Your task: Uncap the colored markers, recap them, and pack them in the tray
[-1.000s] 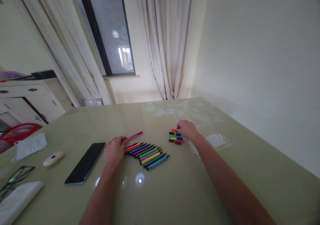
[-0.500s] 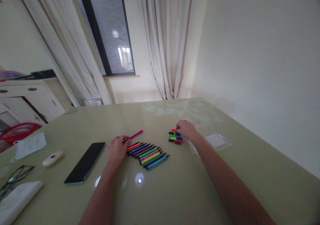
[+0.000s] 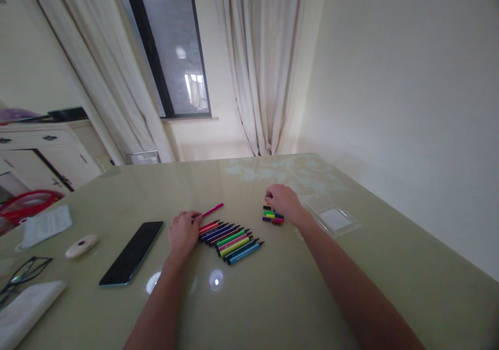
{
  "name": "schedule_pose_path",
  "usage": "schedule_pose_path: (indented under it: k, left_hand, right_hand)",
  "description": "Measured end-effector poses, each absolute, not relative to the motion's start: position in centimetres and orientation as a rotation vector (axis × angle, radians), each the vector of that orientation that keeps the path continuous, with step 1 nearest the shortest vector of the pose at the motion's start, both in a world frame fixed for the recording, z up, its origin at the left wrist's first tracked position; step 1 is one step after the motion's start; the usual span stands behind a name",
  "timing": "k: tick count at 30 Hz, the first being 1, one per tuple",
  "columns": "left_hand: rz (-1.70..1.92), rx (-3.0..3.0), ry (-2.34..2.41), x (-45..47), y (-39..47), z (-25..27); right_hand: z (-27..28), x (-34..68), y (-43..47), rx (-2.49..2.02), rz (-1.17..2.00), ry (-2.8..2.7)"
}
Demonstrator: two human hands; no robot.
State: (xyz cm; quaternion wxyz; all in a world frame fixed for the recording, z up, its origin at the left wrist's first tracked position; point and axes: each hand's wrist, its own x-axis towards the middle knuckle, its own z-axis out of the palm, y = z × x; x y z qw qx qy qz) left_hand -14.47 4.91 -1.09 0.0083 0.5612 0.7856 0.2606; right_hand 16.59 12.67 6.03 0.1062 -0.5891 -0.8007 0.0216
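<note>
My left hand (image 3: 184, 233) is closed on the rear end of a pink marker (image 3: 213, 209), whose other end points away to the right. Beside that hand, a slanted row of uncapped markers (image 3: 233, 245) in several colours lies on the table, dark tips toward the right. My right hand (image 3: 284, 200) has its fingers pinched over a small group of loose marker caps (image 3: 268, 215). At its fingertips shows a bit of an orange cap (image 3: 267, 203). The fingers partly hide the caps behind them.
A clear plastic case (image 3: 334, 219) lies beyond my right wrist. To the left are a phone (image 3: 132, 253), a white oval object (image 3: 81, 246), a face mask (image 3: 47, 226), glasses (image 3: 29, 273) and a white box-like object (image 3: 29, 313). A wall borders the table's right side.
My right hand has shifted slightly left over the caps, and the orange cap has moved with its fingertips. The left hand and the pink marker have barely moved.
</note>
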Motion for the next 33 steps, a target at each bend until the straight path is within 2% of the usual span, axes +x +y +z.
schedule_pose_path:
  k: [3,9,16,21,26,29,33]
  left_hand:
    - [0.938,1.762,2.346,-14.4,5.0,-0.5]
    - [1.325,1.843,1.689,-12.0,4.3,1.8]
    - [1.178,2.193,1.615,-10.4,3.3,2.7]
    - [1.18,2.012,1.928,-13.7,3.8,1.9]
    - [0.643,1.944,2.366,-14.8,3.9,1.1]
    - [0.518,1.9,2.368,-14.7,3.8,0.4]
    - [0.523,1.843,2.341,-14.9,3.7,-0.1]
  right_hand:
    - [6.1,14.8,11.9,-1.446,0.121,-2.357]
    - [6.5,11.8,10.1,-0.957,0.359,-2.362]
    - [7.7,11.7,9.4,-0.817,0.304,-2.502]
    - [9.2,16.7,11.4,-1.038,0.193,-2.235]
    - [9.1,19.2,12.2,-1.222,0.097,-2.162]
    - [8.1,18.7,12.5,-1.365,0.117,-2.254]
    - [6.6,17.8,13.2,-1.576,0.127,-2.267]
